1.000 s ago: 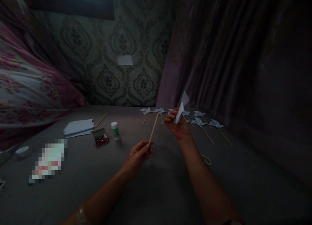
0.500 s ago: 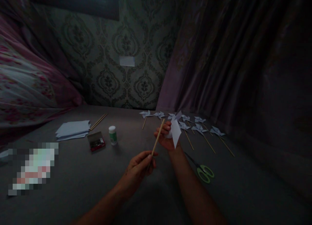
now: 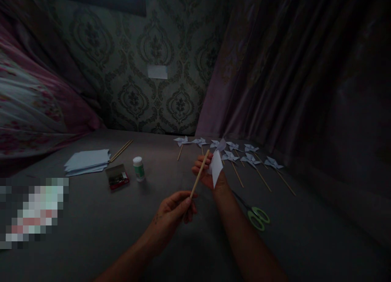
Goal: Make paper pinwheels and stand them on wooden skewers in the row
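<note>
My left hand (image 3: 177, 208) is closed around the lower part of a thin wooden stick (image 3: 200, 174), which tilts up to the right. Just beyond the stick's upper end, my right hand (image 3: 207, 170) holds a folded white paper pinwheel (image 3: 217, 168) side-on, its blades sticking out. The stick's tip overlaps my right fingers in view; whether it touches the paper I cannot tell. Behind the hands lie several finished paper pinwheels (image 3: 250, 160) on sticks. Scissors with green handles (image 3: 258, 218) rest beside my right forearm.
On the left are a stack of white paper (image 3: 88, 162), two loose sticks (image 3: 121, 150), an open small box of metal pins (image 3: 118, 179) and a white-and-green glue bottle (image 3: 139, 169). A blurred-out patch (image 3: 36, 213) covers something at the far left. Wall and curtains bound the table's back.
My right hand has come down and left with the paper pinwheel, close to the stick's top end. The stick has shifted slightly right. The scissors have come into fuller view.
</note>
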{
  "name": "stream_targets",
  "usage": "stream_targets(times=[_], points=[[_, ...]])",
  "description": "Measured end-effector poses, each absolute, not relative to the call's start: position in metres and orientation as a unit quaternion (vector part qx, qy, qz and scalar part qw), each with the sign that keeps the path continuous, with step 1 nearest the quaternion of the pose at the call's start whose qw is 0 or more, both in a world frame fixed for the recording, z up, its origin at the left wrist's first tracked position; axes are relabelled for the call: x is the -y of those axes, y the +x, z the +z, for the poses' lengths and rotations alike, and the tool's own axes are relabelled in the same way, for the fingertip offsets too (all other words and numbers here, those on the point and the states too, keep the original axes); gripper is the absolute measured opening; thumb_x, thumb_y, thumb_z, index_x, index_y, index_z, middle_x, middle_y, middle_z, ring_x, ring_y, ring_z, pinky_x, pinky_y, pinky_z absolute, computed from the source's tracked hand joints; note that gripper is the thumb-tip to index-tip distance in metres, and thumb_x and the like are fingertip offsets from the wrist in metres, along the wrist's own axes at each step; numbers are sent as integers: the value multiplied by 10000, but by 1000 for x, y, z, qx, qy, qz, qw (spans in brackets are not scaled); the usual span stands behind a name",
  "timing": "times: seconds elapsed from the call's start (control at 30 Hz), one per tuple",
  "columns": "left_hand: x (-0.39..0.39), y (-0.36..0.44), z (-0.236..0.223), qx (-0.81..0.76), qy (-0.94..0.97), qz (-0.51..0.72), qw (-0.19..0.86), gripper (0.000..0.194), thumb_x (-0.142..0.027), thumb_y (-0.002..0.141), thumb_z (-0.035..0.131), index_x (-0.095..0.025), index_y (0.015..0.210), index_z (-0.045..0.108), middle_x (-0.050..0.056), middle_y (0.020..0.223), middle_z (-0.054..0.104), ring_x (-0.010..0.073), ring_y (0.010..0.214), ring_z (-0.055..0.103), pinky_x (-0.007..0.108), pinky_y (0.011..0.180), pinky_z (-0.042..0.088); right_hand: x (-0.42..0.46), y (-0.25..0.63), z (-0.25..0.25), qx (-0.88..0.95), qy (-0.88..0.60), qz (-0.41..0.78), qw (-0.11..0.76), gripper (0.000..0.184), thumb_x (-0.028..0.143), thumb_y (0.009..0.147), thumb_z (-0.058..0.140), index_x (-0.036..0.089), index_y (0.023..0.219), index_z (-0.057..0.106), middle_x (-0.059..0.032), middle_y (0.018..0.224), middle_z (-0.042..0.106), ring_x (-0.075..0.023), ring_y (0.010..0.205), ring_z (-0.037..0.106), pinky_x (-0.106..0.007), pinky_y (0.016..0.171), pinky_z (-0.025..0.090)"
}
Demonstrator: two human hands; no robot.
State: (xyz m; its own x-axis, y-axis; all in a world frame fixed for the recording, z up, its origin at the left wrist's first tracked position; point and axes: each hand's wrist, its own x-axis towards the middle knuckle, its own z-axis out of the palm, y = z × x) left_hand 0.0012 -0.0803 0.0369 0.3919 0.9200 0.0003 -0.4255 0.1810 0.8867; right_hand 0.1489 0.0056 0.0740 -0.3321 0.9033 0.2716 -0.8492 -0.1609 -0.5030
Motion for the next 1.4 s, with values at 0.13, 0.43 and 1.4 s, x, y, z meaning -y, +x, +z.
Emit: stream_targets(times=[0.13,0.43,1.4], points=[[82,2,38,-290,438,470,710,316,-395,730,739,-141,914,697,19,654,616,75,532,488,220,513,334,-6,146,76,302,-36,761,572,278,277,691,748,210,592,497,88,549,261,-76,466,216,-209,468,262],[82,2,35,-284,446,465,710,296,-381,747,729,-143,920,695,21,661,624,79,541,505,217,514,351,-4,145,78,337,-35,736,586,321,329,730,720,212,591,456,85,574,188,-88,489,164,-210,476,245],[82,0,36,-303,463,466,690,313,-387,729,739,-139,911,684,35,673,636,102,541,525,239,515,378,-4,146,77,363,-71,705,605,315,345,614,807,219,613,519,78,569,347,-75,493,303,-227,493,319]])
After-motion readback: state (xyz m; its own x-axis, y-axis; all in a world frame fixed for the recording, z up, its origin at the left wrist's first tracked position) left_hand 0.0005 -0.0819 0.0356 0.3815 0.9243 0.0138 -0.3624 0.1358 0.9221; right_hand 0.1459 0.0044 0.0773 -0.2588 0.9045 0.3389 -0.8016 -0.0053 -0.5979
